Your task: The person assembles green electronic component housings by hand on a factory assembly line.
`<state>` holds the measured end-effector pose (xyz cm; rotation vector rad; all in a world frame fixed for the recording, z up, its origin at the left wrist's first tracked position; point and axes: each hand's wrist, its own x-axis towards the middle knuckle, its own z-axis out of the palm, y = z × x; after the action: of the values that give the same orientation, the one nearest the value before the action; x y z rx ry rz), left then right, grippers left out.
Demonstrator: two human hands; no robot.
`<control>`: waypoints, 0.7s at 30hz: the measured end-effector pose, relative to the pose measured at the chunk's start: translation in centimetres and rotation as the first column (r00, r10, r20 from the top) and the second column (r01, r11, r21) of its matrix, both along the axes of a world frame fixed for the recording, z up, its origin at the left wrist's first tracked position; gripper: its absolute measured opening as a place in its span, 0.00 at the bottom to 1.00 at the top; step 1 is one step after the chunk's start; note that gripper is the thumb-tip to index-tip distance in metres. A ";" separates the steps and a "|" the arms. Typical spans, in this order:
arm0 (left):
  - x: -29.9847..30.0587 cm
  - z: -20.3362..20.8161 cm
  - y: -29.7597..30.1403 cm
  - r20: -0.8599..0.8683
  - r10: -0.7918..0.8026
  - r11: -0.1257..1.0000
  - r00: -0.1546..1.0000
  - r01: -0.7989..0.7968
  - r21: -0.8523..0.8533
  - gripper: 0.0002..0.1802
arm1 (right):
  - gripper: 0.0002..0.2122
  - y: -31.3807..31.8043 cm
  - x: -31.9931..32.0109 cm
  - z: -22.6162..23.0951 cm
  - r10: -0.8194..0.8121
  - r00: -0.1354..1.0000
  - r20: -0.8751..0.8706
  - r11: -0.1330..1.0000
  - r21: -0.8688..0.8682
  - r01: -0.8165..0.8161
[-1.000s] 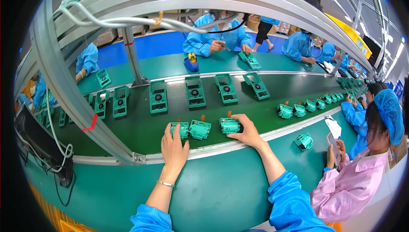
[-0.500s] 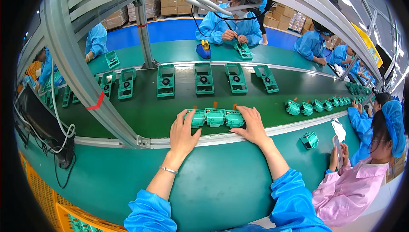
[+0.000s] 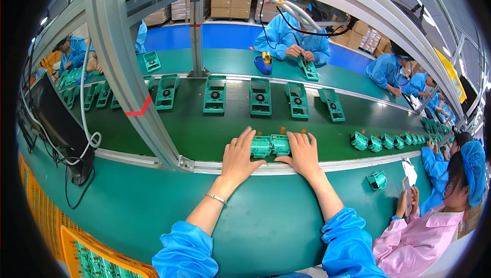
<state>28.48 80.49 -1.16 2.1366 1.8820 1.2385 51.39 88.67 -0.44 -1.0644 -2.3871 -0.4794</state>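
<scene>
Factory line, seen from above: a dark green belt (image 3: 204, 135) runs between two lighter green benches, with a steel rail (image 3: 153, 159) at its near edge. Left hand (image 3: 238, 158) lies flat, fingers spread, against the left end of a short row of green modules (image 3: 271, 145); right hand (image 3: 303, 153) lies over the right end, fingers together and slightly curled. Both hands bracket the row, which sits on the belt just beyond the rail. Neither hand grips a module; they press from the sides. To gather well, the hands should probably push evenly inward, palms low, so no module tips or rides up. Open belt lies ahead of the row; flat green housings (image 3: 260, 96) stand well apart, farther back. Rightward, more modules (image 3: 376, 142) queue near. A slanted frame post (image 3: 128, 73) limits leftward room.
</scene>
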 end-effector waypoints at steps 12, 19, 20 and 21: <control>-0.4 0.1 0.7 -0.015 0.019 0.994 1.000 -0.017 0.112 0.50 | 0.41 -2.3 1.9 2.1 0.028 0.992 -0.124 0.989 0.146 -0.010; -0.6 0.9 -1.0 0.114 -0.019 0.918 0.993 -0.028 0.395 0.54 | 0.42 -11.6 2.6 1.7 0.284 0.958 -0.044 0.948 0.166 -0.273; -0.3 1.3 -1.6 0.089 -0.012 0.917 0.996 -0.025 0.398 0.55 | 0.41 -12.7 2.7 1.1 0.337 0.941 -0.014 0.929 0.165 -0.330; -0.1 1.6 -2.1 0.088 -0.047 0.899 0.995 0.004 0.438 0.54 | 0.39 -13.7 2.6 0.8 0.395 0.919 -0.017 0.906 0.170 -0.387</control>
<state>28.35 78.44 0.41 2.2277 1.6492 1.8740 53.98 74.93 0.36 -0.4979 -2.3840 -0.4843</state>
